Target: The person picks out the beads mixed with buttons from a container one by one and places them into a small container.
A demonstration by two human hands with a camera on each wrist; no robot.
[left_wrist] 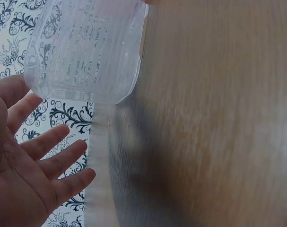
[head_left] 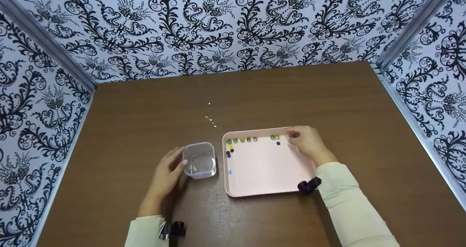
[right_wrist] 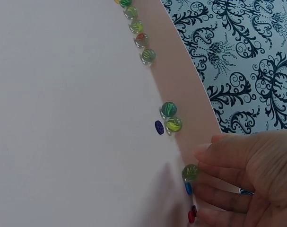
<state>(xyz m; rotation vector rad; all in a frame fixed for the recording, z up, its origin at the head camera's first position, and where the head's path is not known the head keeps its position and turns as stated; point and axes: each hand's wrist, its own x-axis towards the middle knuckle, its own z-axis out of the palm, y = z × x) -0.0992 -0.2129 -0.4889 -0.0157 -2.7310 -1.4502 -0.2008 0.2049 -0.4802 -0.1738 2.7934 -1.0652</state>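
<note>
A clear square plastic container (head_left: 199, 161) stands on the table. My left hand (head_left: 169, 174) is at its left side, thumb and forefinger touching its corner and the other fingers spread, as the left wrist view shows. Inside the pink tray (head_left: 269, 170), my right hand (head_left: 309, 143) reaches to the far right corner, its fingers extended along the wall. Right at those fingertips are a green glass marble (right_wrist: 190, 172), a blue button (right_wrist: 188, 188) and a red button (right_wrist: 191, 216). A yellow-green marble (right_wrist: 173, 125), a teal marble (right_wrist: 169, 109) and a dark blue button (right_wrist: 159, 127) lie farther along.
Several more marbles (head_left: 242, 140) line the tray's far wall. Near its left wall lie dark buttons (head_left: 228, 154), a yellow button (head_left: 230, 146) and a light blue button (head_left: 230, 172). White flecks (head_left: 210, 120) show on the brown table (head_left: 153, 112). Patterned walls (head_left: 218, 28) enclose the table.
</note>
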